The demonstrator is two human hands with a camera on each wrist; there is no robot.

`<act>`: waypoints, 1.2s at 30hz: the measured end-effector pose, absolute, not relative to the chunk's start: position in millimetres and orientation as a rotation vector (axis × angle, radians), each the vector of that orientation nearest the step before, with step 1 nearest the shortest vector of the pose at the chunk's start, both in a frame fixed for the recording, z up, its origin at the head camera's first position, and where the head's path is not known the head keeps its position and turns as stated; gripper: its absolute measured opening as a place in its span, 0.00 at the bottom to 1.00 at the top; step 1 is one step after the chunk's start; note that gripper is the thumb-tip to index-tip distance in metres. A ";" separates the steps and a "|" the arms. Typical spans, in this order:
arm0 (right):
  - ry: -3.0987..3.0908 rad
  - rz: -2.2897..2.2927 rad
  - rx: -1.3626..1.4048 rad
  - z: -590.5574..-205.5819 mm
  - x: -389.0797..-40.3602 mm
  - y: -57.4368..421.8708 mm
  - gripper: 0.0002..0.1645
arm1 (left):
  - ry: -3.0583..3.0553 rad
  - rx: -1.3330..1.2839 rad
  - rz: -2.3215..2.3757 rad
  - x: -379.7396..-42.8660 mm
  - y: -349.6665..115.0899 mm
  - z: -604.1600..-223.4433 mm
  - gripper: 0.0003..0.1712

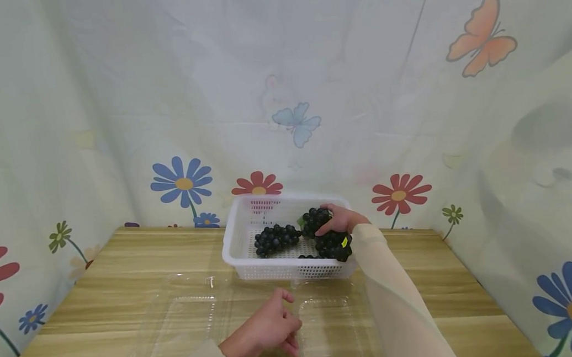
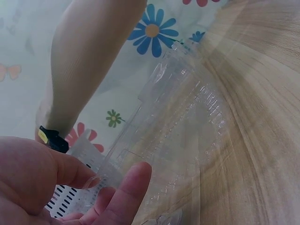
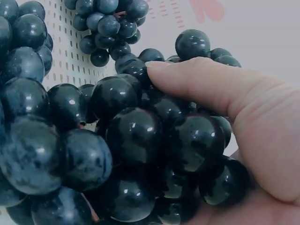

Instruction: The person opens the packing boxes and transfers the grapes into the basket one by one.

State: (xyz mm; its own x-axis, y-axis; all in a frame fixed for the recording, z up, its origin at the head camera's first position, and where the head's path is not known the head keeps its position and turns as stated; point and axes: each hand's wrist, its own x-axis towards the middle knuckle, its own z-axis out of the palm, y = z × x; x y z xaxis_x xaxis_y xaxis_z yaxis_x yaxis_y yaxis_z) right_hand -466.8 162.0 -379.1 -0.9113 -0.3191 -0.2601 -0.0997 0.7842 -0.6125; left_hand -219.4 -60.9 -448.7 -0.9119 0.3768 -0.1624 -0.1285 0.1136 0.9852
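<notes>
My right hand (image 1: 341, 219) reaches into a white perforated basket (image 1: 267, 267) and grips a bunch of dark grapes (image 1: 314, 221). In the right wrist view the thumb presses over the held grapes (image 3: 164, 136), with the palm beneath them. Another dark bunch (image 1: 275, 239) lies in the basket to the left, and more grapes (image 1: 327, 246) lie under the right wrist. My left hand (image 1: 271, 326) hovers over a clear plastic container (image 1: 329, 330), its fingers loosely bent and nothing between them. Thumb and fingers overlap the container's edge (image 2: 126, 126) in the left wrist view.
A clear, shallow plastic piece (image 1: 184, 324) lies left of my left hand. Everything rests on a wood-grain table (image 1: 92, 302). Behind the basket hangs a white curtain (image 1: 361, 112) printed with flowers and butterflies. A black device with a yellow mark (image 2: 54, 139) sits at the right wrist.
</notes>
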 end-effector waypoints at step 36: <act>2.525 -0.843 -0.346 -368.8 -465.6 167.2 0.40 | 2.125 0.265 1.820 -219.4 -60.1 -446.1 0.24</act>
